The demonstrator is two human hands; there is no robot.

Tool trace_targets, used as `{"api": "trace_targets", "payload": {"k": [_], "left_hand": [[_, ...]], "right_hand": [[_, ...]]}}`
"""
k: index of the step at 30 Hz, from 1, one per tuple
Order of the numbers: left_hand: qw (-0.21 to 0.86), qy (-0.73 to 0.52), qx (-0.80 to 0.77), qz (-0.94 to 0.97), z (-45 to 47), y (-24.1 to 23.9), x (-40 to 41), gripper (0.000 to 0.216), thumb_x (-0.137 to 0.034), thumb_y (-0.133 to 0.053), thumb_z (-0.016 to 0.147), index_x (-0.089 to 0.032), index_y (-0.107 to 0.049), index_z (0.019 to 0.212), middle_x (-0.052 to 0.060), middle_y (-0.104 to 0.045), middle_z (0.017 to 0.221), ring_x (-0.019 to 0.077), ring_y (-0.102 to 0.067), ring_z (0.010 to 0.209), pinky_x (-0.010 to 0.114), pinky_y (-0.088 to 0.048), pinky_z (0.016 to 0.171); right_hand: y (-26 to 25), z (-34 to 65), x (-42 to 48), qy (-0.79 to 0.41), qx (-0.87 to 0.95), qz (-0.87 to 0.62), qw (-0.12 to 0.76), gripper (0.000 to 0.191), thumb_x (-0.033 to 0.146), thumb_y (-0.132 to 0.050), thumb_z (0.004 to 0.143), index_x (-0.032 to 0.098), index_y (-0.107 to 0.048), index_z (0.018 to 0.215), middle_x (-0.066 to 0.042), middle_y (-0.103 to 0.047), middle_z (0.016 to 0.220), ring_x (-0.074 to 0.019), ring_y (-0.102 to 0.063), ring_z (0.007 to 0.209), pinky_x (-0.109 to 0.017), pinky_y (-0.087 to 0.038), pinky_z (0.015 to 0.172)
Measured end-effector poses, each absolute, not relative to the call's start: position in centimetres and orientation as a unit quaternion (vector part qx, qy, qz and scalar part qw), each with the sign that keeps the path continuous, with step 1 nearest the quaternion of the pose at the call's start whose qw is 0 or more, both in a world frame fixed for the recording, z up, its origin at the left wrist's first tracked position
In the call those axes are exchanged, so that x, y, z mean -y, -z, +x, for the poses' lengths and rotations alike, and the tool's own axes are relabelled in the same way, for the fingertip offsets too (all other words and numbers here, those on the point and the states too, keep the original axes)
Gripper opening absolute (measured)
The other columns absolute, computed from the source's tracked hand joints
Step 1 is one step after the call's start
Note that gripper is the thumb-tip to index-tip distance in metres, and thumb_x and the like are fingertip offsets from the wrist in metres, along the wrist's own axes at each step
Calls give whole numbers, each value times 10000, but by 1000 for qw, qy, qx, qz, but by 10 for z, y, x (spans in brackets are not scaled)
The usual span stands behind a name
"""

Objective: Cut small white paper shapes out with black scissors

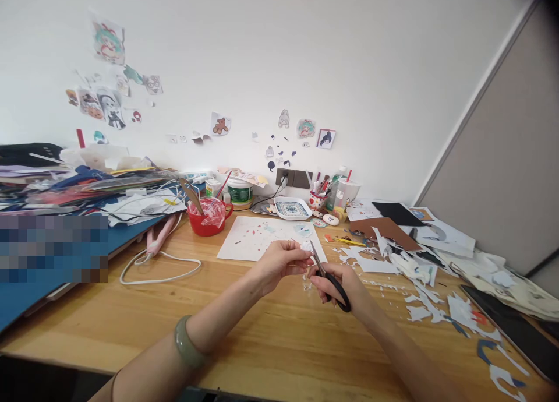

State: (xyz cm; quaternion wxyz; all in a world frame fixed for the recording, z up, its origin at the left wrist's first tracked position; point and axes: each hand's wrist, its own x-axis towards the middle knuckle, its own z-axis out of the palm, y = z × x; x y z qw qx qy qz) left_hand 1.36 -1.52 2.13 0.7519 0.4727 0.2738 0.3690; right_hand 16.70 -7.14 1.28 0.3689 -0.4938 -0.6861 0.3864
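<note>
Between the thumb and fingers of my left hand (283,258) is a small piece of white paper (307,246), held up above the table. My right hand (338,282) grips black-handled scissors (334,285), their blades pointing up and left against the paper's right side. How far the blades are apart is too small to tell. Behind both hands lies a white sheet (248,239) with several tiny coloured paper bits on it. Small white clippings (308,285) are on the wood just below the hands.
Paper scraps (423,303) cover the right side, beside a dark tablet-like slab (510,326). A red bowl (207,220), a white tray (292,208) and a cup of brushes (318,200) stand at the back. On the left are a white cord (163,282) and piled papers (87,186).
</note>
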Motion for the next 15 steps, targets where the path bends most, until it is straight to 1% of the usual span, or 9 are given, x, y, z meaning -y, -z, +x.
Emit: {"api": "trace_targets", "payload": {"k": [5, 15], "left_hand": [[752, -371, -278, 469, 14, -21, 15, 193, -223, -696, 559, -103, -561, 628, 40, -613, 635, 72, -550, 564, 185, -435, 588], [749, -373, -279, 471, 11, -24, 15, 183, -221, -694, 562, -107, -564, 625, 32, -601, 627, 66, -540, 570, 171, -430, 574]], "right_hand": [[-15, 167, 74, -390, 682, -495, 370, 225, 362, -492, 742, 141, -526, 721, 39, -464, 527, -71, -450, 445, -181, -361, 421], [-14, 168, 73, -397, 673, -500, 374, 244, 385, -515, 718, 143, -530, 700, 39, -445, 531, -68, -444, 431, -189, -373, 419]]}}
